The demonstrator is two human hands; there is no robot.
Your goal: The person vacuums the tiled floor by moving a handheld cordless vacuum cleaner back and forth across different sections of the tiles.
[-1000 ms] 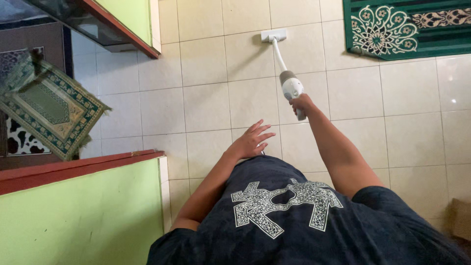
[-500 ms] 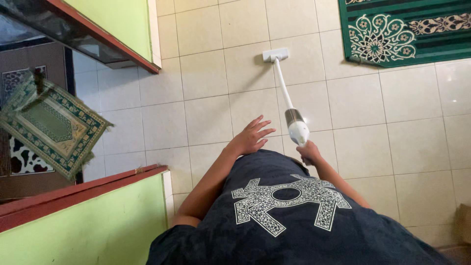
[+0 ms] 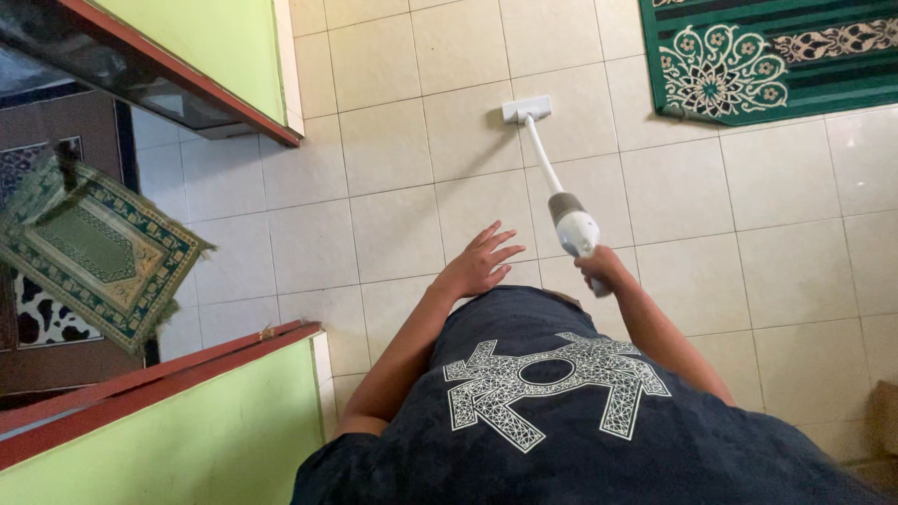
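Seen from above, a person in a dark printed shirt [image 3: 552, 411] stands on a pale tiled floor [image 3: 393, 215]. Their right hand [image 3: 603, 269] is clamped on the handle of a white stick vacuum [image 3: 572, 224]; the left hand [image 3: 479, 264] hangs free beside it, fingers spread, holding nothing. The wand slants away to the vacuum head [image 3: 527, 109], flat on the tiles. Beyond, to the right, lies a green rug [image 3: 776, 56]. A likely risk: steered one-handed, the head could veer right and catch the rug's edge, bunching it. To the left, a green wall [image 3: 224, 47] corner stands near, and the head could knock against it.
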